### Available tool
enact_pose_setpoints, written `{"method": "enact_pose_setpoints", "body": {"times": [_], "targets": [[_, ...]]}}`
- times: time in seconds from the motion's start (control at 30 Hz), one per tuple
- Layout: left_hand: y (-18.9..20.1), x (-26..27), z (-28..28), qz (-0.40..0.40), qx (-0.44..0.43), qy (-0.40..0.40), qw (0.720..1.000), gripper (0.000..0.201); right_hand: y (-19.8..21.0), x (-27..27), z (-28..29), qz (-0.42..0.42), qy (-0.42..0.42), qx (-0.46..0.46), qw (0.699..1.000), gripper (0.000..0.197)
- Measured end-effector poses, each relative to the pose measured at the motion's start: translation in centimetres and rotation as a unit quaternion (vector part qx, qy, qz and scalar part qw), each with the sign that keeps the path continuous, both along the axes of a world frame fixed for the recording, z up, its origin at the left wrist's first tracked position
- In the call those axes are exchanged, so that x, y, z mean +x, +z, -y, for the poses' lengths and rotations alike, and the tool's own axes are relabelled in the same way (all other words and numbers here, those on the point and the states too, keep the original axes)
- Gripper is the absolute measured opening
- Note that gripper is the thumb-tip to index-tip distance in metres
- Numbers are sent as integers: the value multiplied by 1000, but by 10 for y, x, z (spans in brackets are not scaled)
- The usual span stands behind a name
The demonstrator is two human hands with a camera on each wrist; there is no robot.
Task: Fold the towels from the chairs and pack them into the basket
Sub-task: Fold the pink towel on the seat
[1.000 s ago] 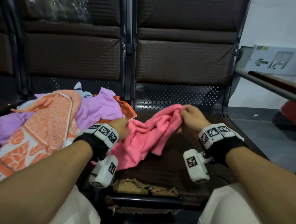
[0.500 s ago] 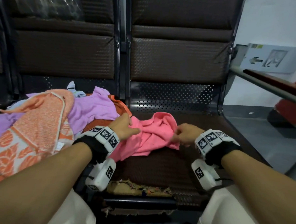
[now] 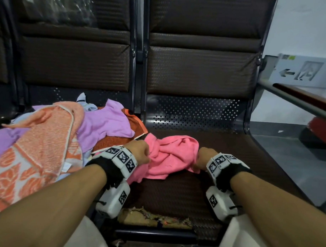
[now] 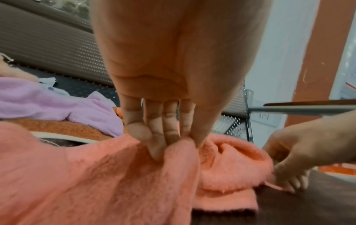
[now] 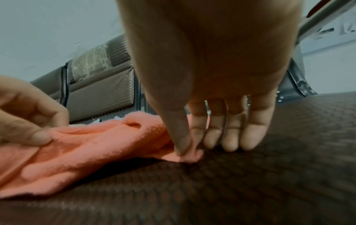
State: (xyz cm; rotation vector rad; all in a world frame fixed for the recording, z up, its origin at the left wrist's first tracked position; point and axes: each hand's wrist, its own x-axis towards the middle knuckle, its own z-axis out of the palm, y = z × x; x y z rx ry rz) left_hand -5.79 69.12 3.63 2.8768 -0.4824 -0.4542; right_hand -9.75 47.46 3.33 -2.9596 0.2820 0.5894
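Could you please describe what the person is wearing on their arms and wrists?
Both forearms are bare, with no sleeves. The left hand and right hand wear no gloves or rings. Each wrist carries a black fabric wrist strap topped by a white band printed with square black-and-white markers. Under each wrist hangs a white boxy camera housing, also bearing a marker, with thin black cords.
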Motion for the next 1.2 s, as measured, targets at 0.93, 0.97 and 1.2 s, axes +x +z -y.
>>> {"method": "enact_pose_setpoints", "body": {"times": [0.93,0.97,1.2], "targets": [[60,-34,-34,-15,-392,20,920,9,36,-11,-51,223,97,420,874,20],[57,-32,-38,-11,-382,33,923,8,35,-7,-47,249,65,424,868,25],[46,-26,-49,-25,-324,79,942,14,34,6,-35,361,-32,373,854,15]]}}
